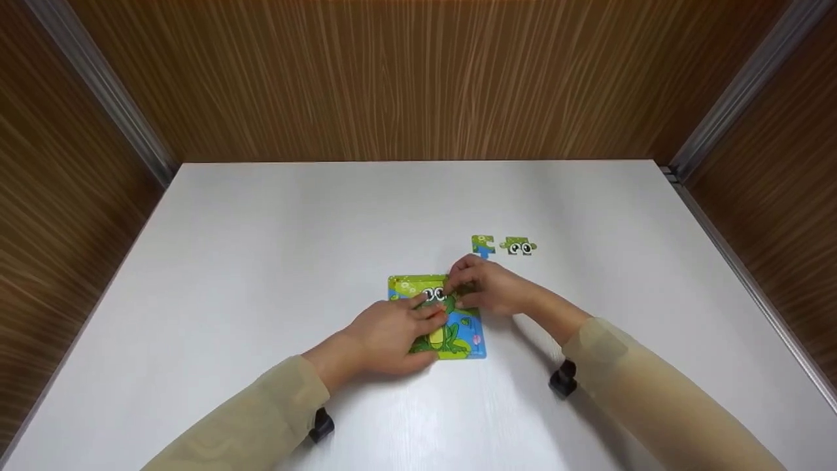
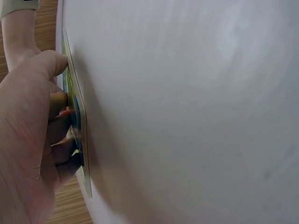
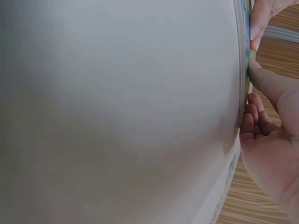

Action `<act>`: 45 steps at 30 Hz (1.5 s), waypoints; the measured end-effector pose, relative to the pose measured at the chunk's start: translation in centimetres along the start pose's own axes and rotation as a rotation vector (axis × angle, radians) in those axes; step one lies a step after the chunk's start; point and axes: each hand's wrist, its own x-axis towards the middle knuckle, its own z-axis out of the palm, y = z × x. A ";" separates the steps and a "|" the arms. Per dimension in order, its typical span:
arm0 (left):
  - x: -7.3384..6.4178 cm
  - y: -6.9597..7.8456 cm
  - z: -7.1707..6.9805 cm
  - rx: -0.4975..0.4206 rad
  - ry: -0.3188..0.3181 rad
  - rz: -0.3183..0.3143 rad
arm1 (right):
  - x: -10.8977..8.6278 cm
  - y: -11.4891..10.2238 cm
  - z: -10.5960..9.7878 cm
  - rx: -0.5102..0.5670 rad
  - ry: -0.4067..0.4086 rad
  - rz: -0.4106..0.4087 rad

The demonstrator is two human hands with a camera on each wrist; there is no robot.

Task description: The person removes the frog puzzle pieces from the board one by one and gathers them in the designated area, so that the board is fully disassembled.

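Note:
A frog puzzle board [image 1: 474,340], green and blue, lies flat on the white table. Across its left side my left hand [image 1: 392,333] rests with spread fingers, their tips on the frog picture and the thumb along the near edge. My right hand [image 1: 494,288] bends its fingers over the board's upper right corner. In the right wrist view its thumb [image 3: 264,79] touches the board's face, while the other fingers curl beside the rim. Whether a piece sits between them is hidden. Just beyond this hand lie a green-and-blue puzzle piece [image 1: 482,244] and a frog-eyes puzzle piece [image 1: 518,246].
The white table [image 1: 274,235] stretches to a brown wood-grain back panel [image 1: 418,85]. Similar panels stand at the left [image 1: 59,163] and right [image 1: 771,176]. Dark wrist devices hang under the left sleeve [image 1: 320,425] and the right sleeve [image 1: 563,379].

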 end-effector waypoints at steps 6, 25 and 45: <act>0.1 0.1 -0.2 0.011 -0.019 -0.003 | 0.0 -0.2 -0.1 -0.019 0.007 0.006; 0.1 0.3 -0.2 0.010 0.000 -0.002 | -0.3 -0.3 0.2 -0.024 0.074 -0.015; 0.2 0.3 -0.4 0.021 -0.017 -0.014 | -1.0 -0.3 -0.2 -0.067 0.039 -0.057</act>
